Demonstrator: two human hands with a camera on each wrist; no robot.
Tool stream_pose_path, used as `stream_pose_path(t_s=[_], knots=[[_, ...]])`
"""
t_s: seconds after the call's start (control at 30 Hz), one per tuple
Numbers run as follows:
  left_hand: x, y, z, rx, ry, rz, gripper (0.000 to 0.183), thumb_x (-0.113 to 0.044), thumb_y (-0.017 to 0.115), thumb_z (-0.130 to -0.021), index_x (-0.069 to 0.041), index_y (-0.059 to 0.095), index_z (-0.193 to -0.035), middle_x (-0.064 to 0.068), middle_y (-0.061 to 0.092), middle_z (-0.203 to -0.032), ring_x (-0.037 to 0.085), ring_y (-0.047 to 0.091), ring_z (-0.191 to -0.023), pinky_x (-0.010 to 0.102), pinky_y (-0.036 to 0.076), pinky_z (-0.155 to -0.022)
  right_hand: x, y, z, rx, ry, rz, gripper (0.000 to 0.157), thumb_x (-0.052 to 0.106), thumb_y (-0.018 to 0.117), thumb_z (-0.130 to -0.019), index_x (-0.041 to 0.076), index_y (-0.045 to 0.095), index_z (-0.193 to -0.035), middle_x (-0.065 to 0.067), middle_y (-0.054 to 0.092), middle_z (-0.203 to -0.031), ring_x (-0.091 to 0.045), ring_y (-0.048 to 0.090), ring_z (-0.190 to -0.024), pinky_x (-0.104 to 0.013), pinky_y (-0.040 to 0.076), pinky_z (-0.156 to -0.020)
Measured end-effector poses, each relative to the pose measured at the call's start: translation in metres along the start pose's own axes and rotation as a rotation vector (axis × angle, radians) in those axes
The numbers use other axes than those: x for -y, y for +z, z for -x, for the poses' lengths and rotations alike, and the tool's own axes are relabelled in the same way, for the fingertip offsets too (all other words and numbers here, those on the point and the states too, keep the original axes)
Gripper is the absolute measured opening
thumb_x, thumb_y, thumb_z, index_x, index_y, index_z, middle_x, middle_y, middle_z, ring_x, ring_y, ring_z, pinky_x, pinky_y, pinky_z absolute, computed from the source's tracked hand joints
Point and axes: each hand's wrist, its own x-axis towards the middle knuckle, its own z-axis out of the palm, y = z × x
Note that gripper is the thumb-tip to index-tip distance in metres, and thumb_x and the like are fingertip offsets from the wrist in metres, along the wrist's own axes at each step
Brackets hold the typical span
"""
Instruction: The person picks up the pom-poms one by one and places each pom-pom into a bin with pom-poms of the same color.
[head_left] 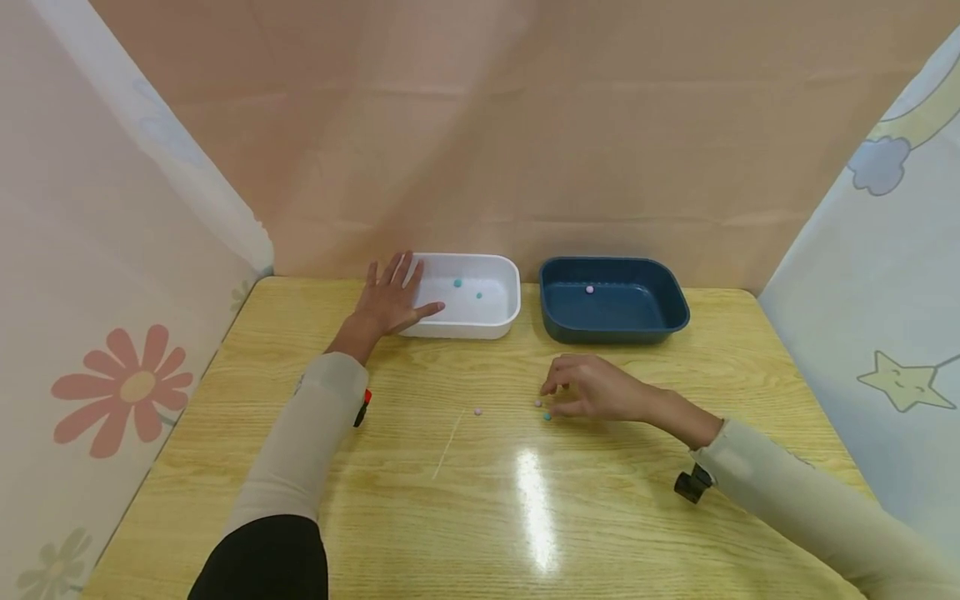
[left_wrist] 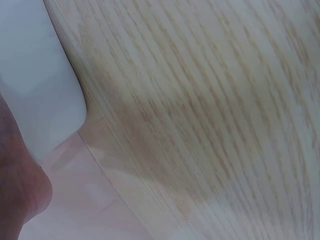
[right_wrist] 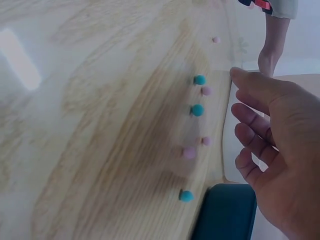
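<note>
My left hand [head_left: 390, 304] lies over the left end of the white tray [head_left: 480, 331], fingers spread and thumb along the near rim. Inside that tray are two teal beads, one of them a larger teal bead [head_left: 457, 283]. My right hand [head_left: 596, 390] hovers low over the table with loosely bent fingers and nothing visible between them. Beneath it, in the right wrist view, are several small beads, among them a teal bead [right_wrist: 197, 110] and a pink bead [right_wrist: 189, 152]; the hand hides some of these from the head view. Farther left lies another pink bead [head_left: 477, 411].
A dark blue tray [head_left: 615, 336] stands right of the white one, with a pale pink bead [head_left: 589, 290] inside. Both trays sit at the back of the wooden table [head_left: 420, 517], before a brown paper backdrop [head_left: 525, 150]. Patterned panels flank both sides.
</note>
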Motion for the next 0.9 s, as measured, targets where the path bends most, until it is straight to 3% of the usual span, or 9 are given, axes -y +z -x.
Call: stream_pose_path(t_s=[0.9], knots=[[-0.002,-0.002,0.003,-0.007,0.009,0.005,0.101,-0.079,0.025,-0.102,-0.012,-0.007,-0.170,0.012,-0.020,-0.176,0.032,-0.018,-0.163,0.062,-0.013,-0.127,-0.008,0.019,0.009,0.037,0.033,-0.097,0.018,0.015,0.088,-0.089,0.011,0.084,-0.106,0.005,0.070,-0.098,-0.011,0.066,-0.082,-0.026,0.058,-0.075]])
